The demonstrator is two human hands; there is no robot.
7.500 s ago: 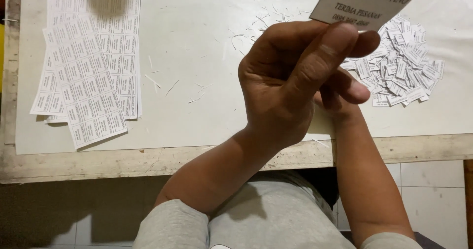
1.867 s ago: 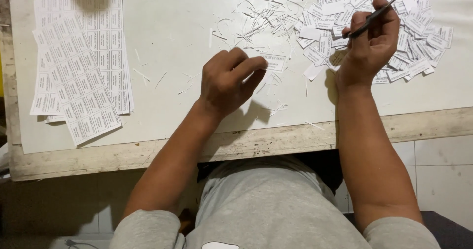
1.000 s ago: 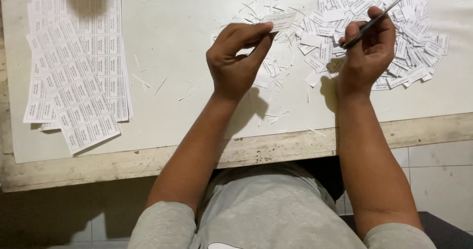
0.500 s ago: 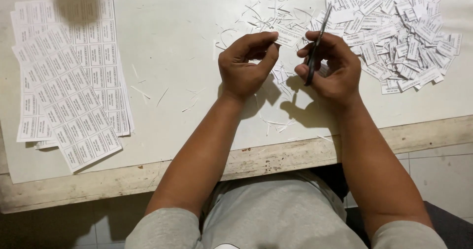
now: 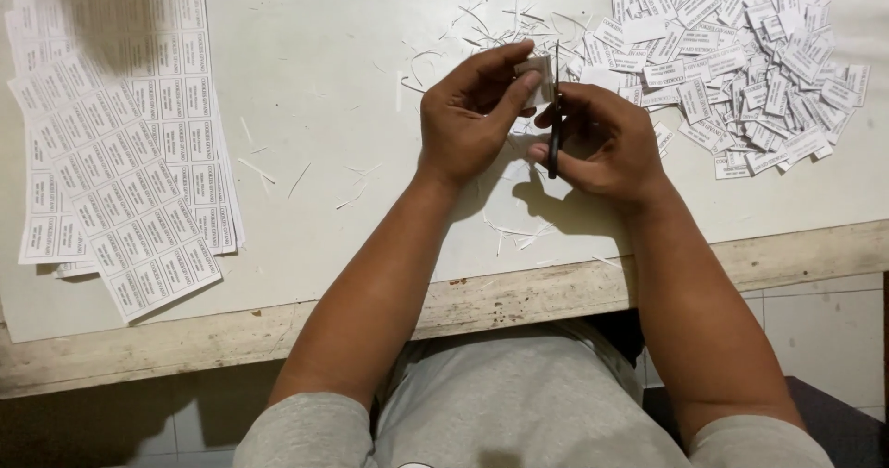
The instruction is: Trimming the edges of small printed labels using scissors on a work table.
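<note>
1. Uncut label sheets (image 5: 120,144) are lying fanned out at the far left of the white worktable (image 5: 324,51), well apart from both hands.

2. Thin paper trimmings (image 5: 278,176) are scattered across the middle of the table, between the sheets and the hands.

3. The left hand (image 5: 472,116) is pinching a small paper label (image 5: 537,70) between thumb and fingertips, holding it up just above the table surface.

4. The right hand (image 5: 602,144) is closed around a pair of scissors (image 5: 555,121), the blades pointing away from the person and meeting the label's edge; how far the blades are parted cannot be told.

5. A heap of cut labels (image 5: 741,70) is piling up at the far right, just beyond the right hand.

6. Judging from this, the trimming of a single label appears to be under way: the step in hand is squaring off one edge. The next move would seem to call for a steady pinch and a straight closing cut along the printed border, with the left fingertips kept clear of the blades.
</note>
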